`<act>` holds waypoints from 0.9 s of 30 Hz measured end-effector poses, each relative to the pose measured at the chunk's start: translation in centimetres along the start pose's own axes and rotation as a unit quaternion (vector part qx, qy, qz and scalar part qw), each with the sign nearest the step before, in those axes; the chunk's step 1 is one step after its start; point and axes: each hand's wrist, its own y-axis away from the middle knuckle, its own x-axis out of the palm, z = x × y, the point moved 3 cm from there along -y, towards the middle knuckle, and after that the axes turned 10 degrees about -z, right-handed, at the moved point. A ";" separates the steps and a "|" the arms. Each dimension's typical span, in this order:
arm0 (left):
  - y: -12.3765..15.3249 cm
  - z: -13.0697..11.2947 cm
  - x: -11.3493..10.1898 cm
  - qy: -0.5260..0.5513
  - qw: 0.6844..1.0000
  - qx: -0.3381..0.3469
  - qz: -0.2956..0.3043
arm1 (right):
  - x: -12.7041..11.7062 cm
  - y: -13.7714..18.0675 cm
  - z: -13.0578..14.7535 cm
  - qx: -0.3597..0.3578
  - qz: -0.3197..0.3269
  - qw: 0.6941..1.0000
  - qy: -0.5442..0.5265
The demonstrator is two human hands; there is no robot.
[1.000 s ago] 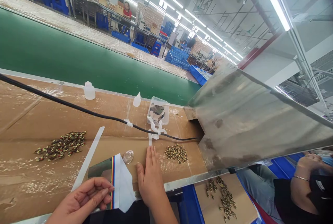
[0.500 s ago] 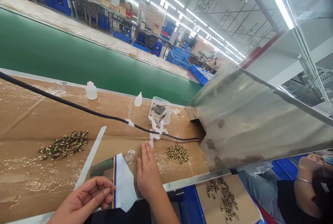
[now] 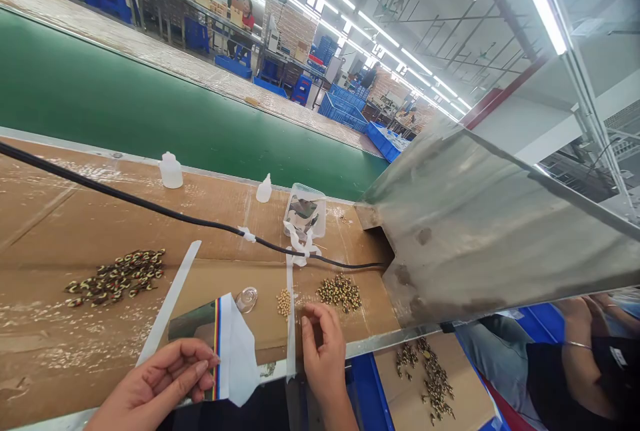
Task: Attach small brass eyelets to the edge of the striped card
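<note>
My left hand (image 3: pixel 160 384) lies at the near edge of the cardboard-covered table (image 3: pixel 60 231), fingers curled on the edge of a card with a rainbow stripe and a white flap (image 3: pixel 225 351). My right hand (image 3: pixel 323 354) rests palm down with bent fingertips close to a small cluster of pale beads (image 3: pixel 284 302). A larger heap of gold-and-dark beads (image 3: pixel 340 292) sits just beyond those fingers. A small clear dome (image 3: pixel 246 299) lies between the card and the beads.
A pile of dark patterned pieces (image 3: pixel 117 276) lies left. A black cable (image 3: pixel 150 207) crosses the table to a slanted metal chute (image 3: pixel 480 231). Two white bottles (image 3: pixel 171 171), a clear tub (image 3: pixel 305 212) and a green conveyor (image 3: pixel 125 104) stand behind. A co-worker's arm (image 3: pixel 580 344) is lower right.
My right hand slid right and drew back, curling its fingers, which uncovered the small cluster of pale beads and a strip of tape. My left hand stayed on the card.
</note>
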 end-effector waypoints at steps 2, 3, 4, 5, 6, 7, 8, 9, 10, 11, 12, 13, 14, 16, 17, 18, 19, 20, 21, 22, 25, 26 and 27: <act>0.0 0.0 0.0 -0.004 1.000 -0.005 0.005 | -0.1 -0.1 0.3 0.006 0.003 1.000 0.009; -0.1 0.0 0.0 -0.005 1.000 -0.008 0.005 | 0.0 -0.2 0.3 0.005 0.005 1.000 0.014; -0.1 0.1 -0.1 -0.005 1.000 -0.008 0.006 | 0.1 -0.5 0.4 0.002 0.007 1.000 0.018; -0.1 0.1 -0.1 -0.005 1.000 -0.005 0.004 | 0.3 -0.8 0.4 -0.001 0.010 1.000 0.024; -0.1 0.1 -0.2 -0.005 1.000 -0.001 0.002 | 0.5 -1.2 0.3 -0.004 0.014 0.999 0.032; 0.0 0.0 -0.2 -0.005 1.000 0.002 -0.001 | 0.8 -1.7 0.2 -0.006 0.019 0.999 0.041; 0.0 0.0 -0.2 -0.006 1.000 0.004 -0.002 | 1.1 -2.2 0.1 -0.009 0.023 0.998 0.050; 0.0 0.0 -0.2 -0.007 1.000 0.004 -0.003 | 1.3 -2.6 0.0 -0.012 0.029 0.998 0.061; 0.0 -0.1 -0.2 -0.008 1.000 0.002 -0.003 | 1.6 -3.1 0.0 -0.016 0.035 0.997 0.071; 0.0 -0.1 -0.2 -0.009 1.000 0.002 -0.004 | 1.8 -3.5 0.0 -0.021 0.043 0.996 0.081; 0.0 -0.2 -0.1 -0.010 1.000 0.001 -0.005 | 2.0 -3.9 0.0 -0.028 0.052 0.994 0.090; 0.0 -0.2 -0.1 -0.011 1.000 0.000 -0.005 | 2.2 -4.2 0.1 -0.035 0.062 0.992 0.100; 0.0 -0.2 -0.1 -0.011 1.000 -0.001 -0.007 | 2.4 -4.5 0.2 -0.043 0.071 0.991 0.109; 0.0 -0.2 -0.1 -0.008 1.000 -0.003 -0.008 | 2.8 -4.8 0.4 -0.057 0.085 0.986 0.128; 0.0 -0.1 -0.1 -0.005 1.000 -0.004 -0.007 | 2.9 -4.8 0.5 -0.062 0.090 0.984 0.139; 0.0 0.0 -0.1 -0.001 1.000 -0.006 -0.004 | 3.1 -4.9 0.5 -0.066 0.094 0.982 0.148; -0.1 0.1 0.0 0.003 1.000 -0.007 -0.001 | 3.2 -4.8 0.6 -0.070 0.098 0.980 0.157; -0.1 0.1 0.0 0.007 1.000 -0.009 0.002 | 3.4 -4.8 0.5 -0.072 0.102 0.978 0.165; -0.1 0.1 0.0 0.009 1.000 -0.011 0.004 | 3.5 -4.8 0.5 -0.074 0.105 0.977 0.172; -0.1 0.1 0.1 0.011 1.000 -0.011 0.005 | 3.7 -4.8 0.4 -0.075 0.107 0.975 0.177; 0.1 -0.6 0.4 0.007 1.000 -0.008 0.001 | 3.9 -4.9 0.2 -0.073 0.110 0.974 0.186; 0.2 -0.9 0.5 0.004 1.000 -0.006 -0.002 | 3.9 -4.9 0.1 -0.072 0.110 0.974 0.185; 0.3 -1.2 0.6 0.000 1.000 -0.006 -0.004 | 3.9 -5.0 0.1 -0.070 0.109 0.975 0.183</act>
